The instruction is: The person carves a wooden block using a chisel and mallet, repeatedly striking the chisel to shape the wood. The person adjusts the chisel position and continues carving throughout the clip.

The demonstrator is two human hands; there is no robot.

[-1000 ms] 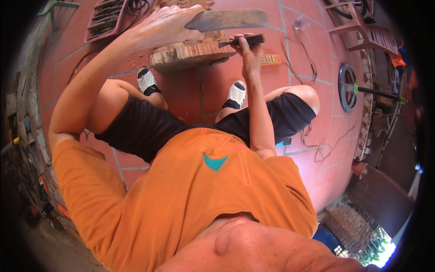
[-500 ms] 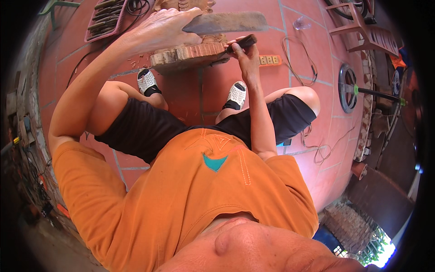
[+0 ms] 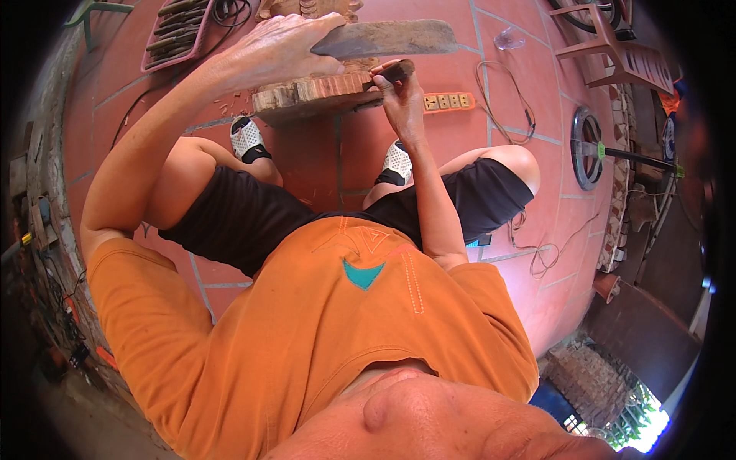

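My left hand (image 3: 287,47) is closed round the grip end of a flat wooden mallet (image 3: 395,38), which points right above the work. In my right hand (image 3: 402,103) is a chisel (image 3: 399,71) with a dark, thick handle, held between thumb and fingers. The chisel slants down to the left, toward the right part of a carved wooden block (image 3: 295,100) in front of my feet. Its tip is too small to make out against the wood. The mallet lies just above the chisel handle in the picture, and I cannot tell if they touch. My left hand hides part of the carving.
A pink tray (image 3: 205,34) with several chisels stands at the far left. To the right of the block lies an orange power strip (image 3: 448,101) with its cable. Farther right are a clear plastic cup (image 3: 508,38), a brown plastic chair (image 3: 613,50) and a black wheel (image 3: 587,149).
My right hand has moved left with the chisel, bringing it farther over the block. The mallet in my left hand has shifted only slightly to the right.
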